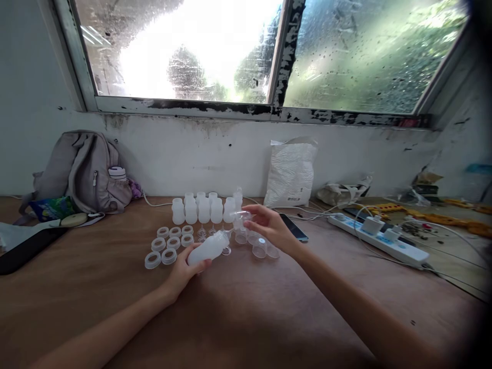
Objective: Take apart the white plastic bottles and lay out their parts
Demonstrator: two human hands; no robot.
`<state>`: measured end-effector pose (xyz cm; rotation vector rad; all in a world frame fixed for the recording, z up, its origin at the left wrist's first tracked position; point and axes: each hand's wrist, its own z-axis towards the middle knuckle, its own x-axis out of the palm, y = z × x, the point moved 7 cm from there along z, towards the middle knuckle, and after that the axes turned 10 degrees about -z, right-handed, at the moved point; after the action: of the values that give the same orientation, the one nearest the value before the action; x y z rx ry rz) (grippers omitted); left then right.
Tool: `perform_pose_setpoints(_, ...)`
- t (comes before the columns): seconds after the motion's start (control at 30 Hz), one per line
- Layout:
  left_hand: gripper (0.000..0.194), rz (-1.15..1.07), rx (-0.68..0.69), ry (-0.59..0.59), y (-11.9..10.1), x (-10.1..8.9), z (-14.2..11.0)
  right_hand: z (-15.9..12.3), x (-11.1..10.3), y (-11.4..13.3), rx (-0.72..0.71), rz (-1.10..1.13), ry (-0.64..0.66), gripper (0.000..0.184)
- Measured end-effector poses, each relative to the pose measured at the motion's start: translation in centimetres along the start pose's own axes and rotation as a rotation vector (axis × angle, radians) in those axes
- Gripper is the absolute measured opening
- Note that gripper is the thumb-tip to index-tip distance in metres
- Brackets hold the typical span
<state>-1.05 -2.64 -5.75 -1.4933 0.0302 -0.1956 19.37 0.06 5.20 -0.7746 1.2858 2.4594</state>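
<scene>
My left hand [187, 266] is wrapped round a frosted white baby bottle [207, 249], tilted with its top toward the upper right. A clear nipple shows at that end. In the fingers of my right hand [265, 223] is a clear dome-shaped cap [241, 218], just above and right of the bottle's tip. Several collar rings [173, 242] lie in rows left of the bottle. Behind it stand several white bottles [203, 210]. Clear nipples [202, 233] sit in front of them, partly hidden. More clear caps [259, 249] rest below my right hand.
A grey backpack [84, 169] leans on the wall at the left, near a black flat object [31, 252]. Behind my right hand are a white bag [291, 174] and a phone [294, 228]. A power strip [380, 241] with plugs and cables lies at the right.
</scene>
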Motion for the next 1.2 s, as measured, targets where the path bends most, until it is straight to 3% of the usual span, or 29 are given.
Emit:
perform_pose_setpoints(0.1, 0.045, -0.011, -0.013, 0.005, -0.1, 0.1, -0.1, -0.5, 1.0, -0.5, 0.014, 0.039, 0.119, 0.039)
perform_pose_setpoints(0.33, 0.039, 0.043, 0.011, 0.131, -0.8, 1.2, -0.7, -3.0, 3.2, -1.0, 0.076, 0.244, 0.235, 0.037)
perform_pose_setpoints(0.53, 0.036, 0.018, 0.042, 0.173, -1.0, 1.3, -1.5, -6.4, 6.1, -2.4, 0.125, 0.353, 0.218, 0.039)
perform_pose_setpoints(0.77, 0.03, 0.212, 0.181, 0.229, -1.6, 1.3, -1.7, -8.8, 7.5, -2.4, 0.091, 0.187, 0.206, 0.04)
perform_pose_setpoints(0.9, 0.031, 0.208, 0.221, 0.217, -2.0, 1.7, -2.5, -9.4, 6.6, -1.1, -0.032, 0.027, 0.114, 0.036)
perform_pose_setpoints(1.07, 0.027, 0.084, 0.358, 0.095, -3.7, 2.1, -4.4, -10.2, 5.2, 1.8, -0.278, -0.113, 0.015, 0.041)
perform_pose_setpoints(1.2, 0.026, 0.041, 0.44, 0.132, -4.4, 2.4, -4.9, -10.6, 5.2, 2.7, -0.345, -0.115, 0.023, 0.045)
